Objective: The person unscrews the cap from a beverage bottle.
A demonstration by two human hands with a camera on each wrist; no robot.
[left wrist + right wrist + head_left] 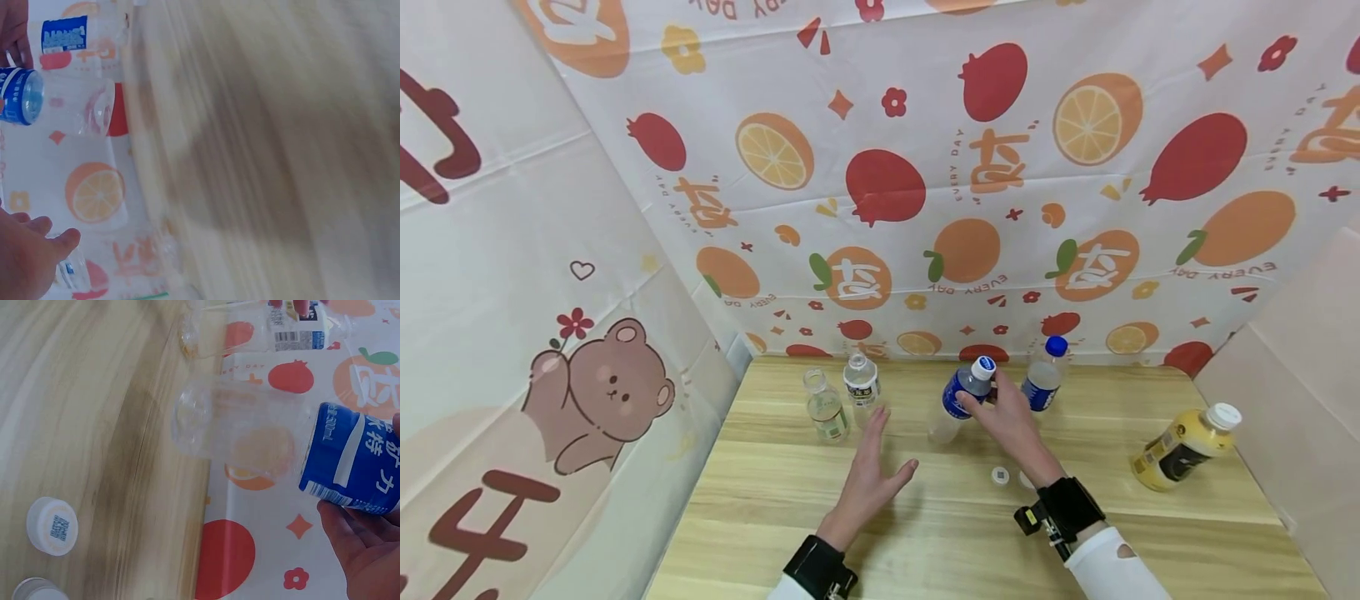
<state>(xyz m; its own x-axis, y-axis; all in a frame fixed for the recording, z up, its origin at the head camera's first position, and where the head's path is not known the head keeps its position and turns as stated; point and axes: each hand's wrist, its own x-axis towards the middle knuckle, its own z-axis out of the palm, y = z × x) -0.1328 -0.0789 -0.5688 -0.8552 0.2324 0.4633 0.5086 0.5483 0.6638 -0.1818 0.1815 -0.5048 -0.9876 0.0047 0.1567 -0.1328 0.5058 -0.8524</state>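
My right hand (1011,421) grips a clear plastic bottle with a blue label (967,392) and a white cap, fingers round its label. The bottle leans; whether its base touches the table I cannot tell. My left hand (868,483) is spread, thumb apart, in front of a clear bottle with a white-and-black label (862,387); any touch is unclear. Left of that stands a clear bottle with a greenish label (827,412), seemingly uncapped. Beside my right hand stands a blue-capped bottle (1043,379). Two white caps, one being this cap (52,526), lie near my right forearm.
A yellow bottle (1180,450) with a white cap stands on the right part of the wooden table (760,517). A fruit-printed cloth (820,225) hangs behind the table, and a bear-printed cloth (610,392) hangs along the left side.
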